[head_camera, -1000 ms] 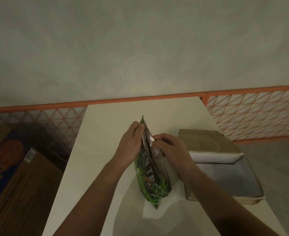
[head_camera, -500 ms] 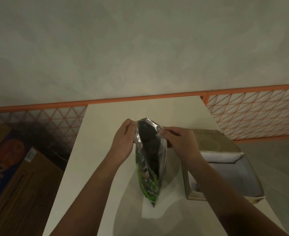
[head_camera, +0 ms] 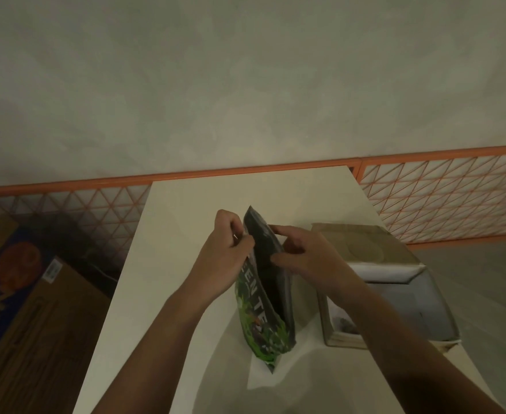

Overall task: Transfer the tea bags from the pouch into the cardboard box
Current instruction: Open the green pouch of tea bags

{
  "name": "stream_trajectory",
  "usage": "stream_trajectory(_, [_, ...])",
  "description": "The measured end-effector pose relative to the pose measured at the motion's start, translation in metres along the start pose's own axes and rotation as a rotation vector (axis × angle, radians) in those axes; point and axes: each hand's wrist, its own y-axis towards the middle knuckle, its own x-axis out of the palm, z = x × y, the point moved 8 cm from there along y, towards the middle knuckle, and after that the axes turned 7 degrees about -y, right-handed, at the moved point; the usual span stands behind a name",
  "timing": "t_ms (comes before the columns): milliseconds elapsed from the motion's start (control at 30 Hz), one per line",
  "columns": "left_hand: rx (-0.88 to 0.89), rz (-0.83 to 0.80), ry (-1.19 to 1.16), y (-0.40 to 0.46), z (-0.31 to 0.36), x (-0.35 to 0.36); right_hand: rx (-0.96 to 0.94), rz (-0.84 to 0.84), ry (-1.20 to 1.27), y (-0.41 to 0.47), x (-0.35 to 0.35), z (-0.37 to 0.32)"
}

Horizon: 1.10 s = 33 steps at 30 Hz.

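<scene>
Green pouch mouth narrower than 0.5 s ago, both hands' fingers still pinching rim.

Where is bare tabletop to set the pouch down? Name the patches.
Bare patches of the cream rectangular table: the far end beyond the green foil tea pouch, and the left strip beside the left hand. Crowded on the right: right hand and open cardboard box.
</scene>
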Motion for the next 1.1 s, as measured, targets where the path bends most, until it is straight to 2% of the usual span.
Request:
stream_trajectory(200, [0.037, 0.169, 0.140, 0.008, -0.001, -0.045, 0.074, 0.261, 0.022, -0.007, -0.037, 0.026])
stream_trajectory(300, [0.024, 0.201, 0.144, 0.011, 0.002, -0.048, 0.062, 0.284, 0.035, -0.009, -0.038, 0.023])
stream_trajectory(567, [-0.202, 0.000, 0.026, -0.005, 0.002, 0.007, 0.011, 0.266, -0.008, -0.010, -0.016, 0.006])
stream_trajectory(667, [-0.171, 0.126, 0.039, -0.001, -0.001, -0.022, 0.046, 0.314, -0.009, -0.011, -0.039, 0.014])
stream_trajectory(767, [-0.151, 0.261, -0.043, 0.005, -0.007, -0.052, 0.098, 0.376, 0.062, -0.014, -0.059, 0.026])
stream_trajectory(867, [-0.142, 0.258, -0.050, 0.007, -0.009, -0.049, 0.114, 0.324, 0.039, -0.013, -0.047, 0.025])
stream_trajectory(933, [-0.146, 0.200, -0.041, 0.006, -0.009, -0.035, 0.152, 0.259, 0.102, -0.012, -0.031, 0.024])
stream_trajectory(1033, [-0.111, 0.107, 0.083, 0.007, -0.008, -0.020, 0.223, 0.182, 0.234, -0.013, -0.012, 0.026])
stream_trajectory(1100, [-0.077, 0.140, 0.171, 0.009, -0.007, -0.023, 0.262, 0.142, 0.256, -0.014, -0.004, 0.027])
